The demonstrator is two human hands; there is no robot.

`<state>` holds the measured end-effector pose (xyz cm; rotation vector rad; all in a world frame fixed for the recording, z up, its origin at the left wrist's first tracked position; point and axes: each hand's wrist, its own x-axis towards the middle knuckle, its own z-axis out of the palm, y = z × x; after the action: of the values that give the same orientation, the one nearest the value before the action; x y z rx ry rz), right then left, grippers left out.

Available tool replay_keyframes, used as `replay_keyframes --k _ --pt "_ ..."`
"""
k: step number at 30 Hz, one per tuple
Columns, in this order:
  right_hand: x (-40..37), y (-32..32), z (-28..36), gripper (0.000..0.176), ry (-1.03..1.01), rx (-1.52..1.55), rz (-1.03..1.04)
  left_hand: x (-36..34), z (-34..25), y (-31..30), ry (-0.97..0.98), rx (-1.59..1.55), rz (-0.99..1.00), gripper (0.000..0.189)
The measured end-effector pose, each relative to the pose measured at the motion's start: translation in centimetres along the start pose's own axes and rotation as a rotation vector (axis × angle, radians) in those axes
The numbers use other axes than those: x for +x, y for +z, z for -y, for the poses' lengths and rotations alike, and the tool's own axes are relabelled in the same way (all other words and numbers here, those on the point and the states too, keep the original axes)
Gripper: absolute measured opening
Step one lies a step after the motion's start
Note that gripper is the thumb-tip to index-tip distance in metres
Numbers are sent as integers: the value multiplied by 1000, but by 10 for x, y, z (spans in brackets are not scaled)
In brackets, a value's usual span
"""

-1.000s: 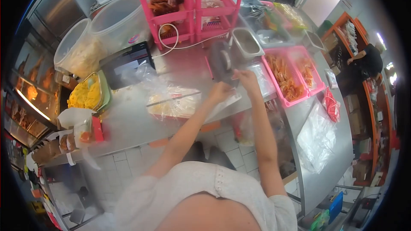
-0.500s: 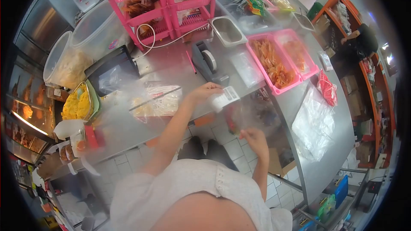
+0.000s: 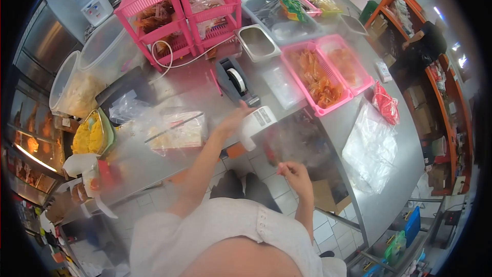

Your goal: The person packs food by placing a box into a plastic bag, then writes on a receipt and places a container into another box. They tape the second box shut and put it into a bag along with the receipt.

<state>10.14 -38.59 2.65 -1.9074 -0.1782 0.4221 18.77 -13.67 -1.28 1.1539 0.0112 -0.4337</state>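
Observation:
A white label with black print [image 3: 262, 118] lies over the upper left corner of a hazy clear plastic bag [image 3: 294, 141], its lower end curling down. My left hand [image 3: 233, 123] is at the label's left side, fingers closed at its edge. Below the bag, my right hand [image 3: 297, 174] is closed in a pinch at its lower edge. Blurred reddish shapes show through the plastic. Just beyond my left fingertips stands a grey tape dispenser [image 3: 236, 79] with a white roll.
Pink baskets [image 3: 319, 79] of orange dried pieces and a steel pan [image 3: 258, 43] stand behind. Clear bags [image 3: 371, 149] and a red bundle [image 3: 385, 103] lie right. Flat clear packs [image 3: 179, 129] and a yellow-filled container [image 3: 92, 133] sit left. A person [image 3: 428, 46] is at the far right shelves.
My left hand and the label have shifted left and slightly down in view, and the label now curls lower. My right hand has moved slightly left and down. The whole view has shifted slightly.

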Motion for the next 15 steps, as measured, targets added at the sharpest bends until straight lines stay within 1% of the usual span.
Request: replay_keyframes --k 1,2,4,6,7,8,10,11,12,14,15 --pt "-5 -5 9 24 -18 116 25 0 -3 6 -69 -131 -51 80" --pt "-9 -9 17 24 -24 103 14 5 10 1 -59 -135 -36 80" --pt "-9 -11 32 21 -151 17 -28 19 34 -18 -117 -99 -182 88" --pt "-16 -12 39 21 -185 48 -3 18 31 -7 -11 -83 -241 86" --pt "-19 -14 41 22 -183 88 10 18 30 -7 21 -93 -290 83" --pt "-22 -18 44 22 -181 79 -26 18 27 -7 43 -104 -323 80" --pt "-32 -25 45 23 -107 4 -42 12 17 -2 123 -1 -403 68" --pt "-37 -25 41 23 -88 -2 -98 7 14 -1 111 38 -418 57" --pt "-35 -22 36 24 -85 6 -56 7 12 -1 109 80 -431 47" --pt "-30 -17 24 24 -80 23 43 9 18 -1 164 -102 -476 36" --pt "-32 -14 19 24 -67 20 7 8 23 -3 194 -151 -481 35"
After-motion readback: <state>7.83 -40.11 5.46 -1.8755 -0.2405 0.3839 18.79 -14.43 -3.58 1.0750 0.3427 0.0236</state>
